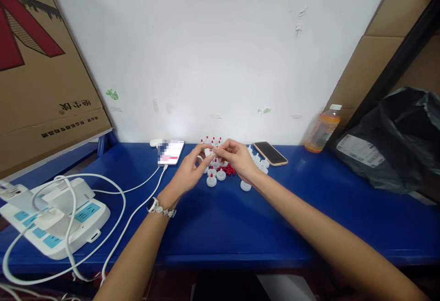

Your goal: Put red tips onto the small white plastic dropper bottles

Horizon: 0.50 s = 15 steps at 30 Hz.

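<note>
My left hand (191, 168) and my right hand (237, 156) meet above a blue table (213, 218), fingertips pinched together on a small white plastic cap (208, 153). Below them lie several loose white caps (211, 181) and a small heap of red beads or plugs (228, 170). A few white caps with red tips (213, 141) stand behind, near the wall. My left wrist wears a watch (153, 205).
A lit phone (171, 152) on a white cable lies to the left; a dark phone (270, 153) to the right. A white power strip (51, 218) with chargers sits at the left. An orange drink bottle (322, 129), a black bag (395, 140) and cardboard boxes (37, 62) stand around.
</note>
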{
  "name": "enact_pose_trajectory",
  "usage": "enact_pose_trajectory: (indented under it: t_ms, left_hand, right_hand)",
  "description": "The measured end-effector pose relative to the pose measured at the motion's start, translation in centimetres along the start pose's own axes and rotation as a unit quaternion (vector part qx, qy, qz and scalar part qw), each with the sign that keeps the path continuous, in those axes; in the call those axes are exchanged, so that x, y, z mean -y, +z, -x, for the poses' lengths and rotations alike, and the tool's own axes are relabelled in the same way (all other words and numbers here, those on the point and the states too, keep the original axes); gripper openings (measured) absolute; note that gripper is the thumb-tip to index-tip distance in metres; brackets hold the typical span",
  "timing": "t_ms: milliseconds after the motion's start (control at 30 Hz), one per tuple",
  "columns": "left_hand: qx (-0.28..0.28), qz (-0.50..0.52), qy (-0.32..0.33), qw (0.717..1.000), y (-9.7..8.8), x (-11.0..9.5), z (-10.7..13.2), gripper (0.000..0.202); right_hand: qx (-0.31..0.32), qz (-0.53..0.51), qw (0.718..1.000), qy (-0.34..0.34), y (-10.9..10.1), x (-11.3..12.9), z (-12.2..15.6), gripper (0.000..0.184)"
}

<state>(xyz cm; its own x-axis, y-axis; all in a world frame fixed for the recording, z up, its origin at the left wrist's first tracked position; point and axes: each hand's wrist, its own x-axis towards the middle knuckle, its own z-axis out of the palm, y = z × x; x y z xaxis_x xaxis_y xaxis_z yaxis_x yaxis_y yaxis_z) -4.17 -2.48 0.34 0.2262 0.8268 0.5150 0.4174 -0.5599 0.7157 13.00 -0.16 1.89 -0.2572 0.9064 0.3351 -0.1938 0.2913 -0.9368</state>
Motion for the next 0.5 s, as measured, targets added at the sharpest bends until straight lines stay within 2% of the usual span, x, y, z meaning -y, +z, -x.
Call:
enact_pose_trajectory:
  t_ms: [67,133,200,300,500]
  left_hand:
    - [0.028,-0.047,-0.017,0.998,-1.3,1.0,-0.2,0.034]
    - [0.018,-0.082,-0.041,0.996,-2.2,2.2,-0.3,0.029]
    - [0.0,-0.096,-0.074,0.993,-2.7,3.4,-0.4,0.028]
    - [-0.027,-0.097,-0.096,0.99,-2.6,4.8,-0.5,0.029]
    - [-0.029,-0.111,-0.105,0.988,-1.9,5.8,-0.7,0.024]
  right_hand:
    - [0.036,0.067,0.997,-0.011,0.0,-0.3,-1.4,0.032]
    - [0.052,0.145,0.987,-0.034,0.0,-0.6,-2.4,0.025]
    - [0.04,0.228,0.971,-0.06,-0.1,-0.8,-2.6,0.019]
    - [0.033,0.342,0.935,-0.084,-0.8,-1.0,-1.7,0.013]
    - [0.086,0.495,0.86,-0.092,-2.6,-1.4,1.1,0.009]
